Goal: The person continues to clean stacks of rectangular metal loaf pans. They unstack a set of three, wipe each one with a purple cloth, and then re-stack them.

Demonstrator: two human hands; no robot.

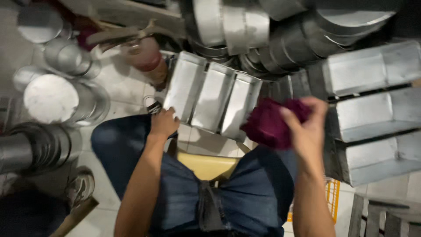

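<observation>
Fingers [316, 105] of the right hand [307, 131] are closed around one maroon cloth [268, 125], bunched just above the right knee; the left hand [163, 123] grips the near edge of a three-compartment loaf pan [210, 96] tilted over the floor [127, 87]; three more trays [372, 114] stand stacked at right.

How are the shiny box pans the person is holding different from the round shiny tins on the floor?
The joined box pans are rectangular with straight walls, three side by side; the round tins are circular and stacked. The box pans are tilted up, gripped at the near edge by the left hand; the round tins rest on the floor, untouched. The right hand holds a dark red cloth beside the box pans, far from the round tins. Both are dull silver metal.
</observation>
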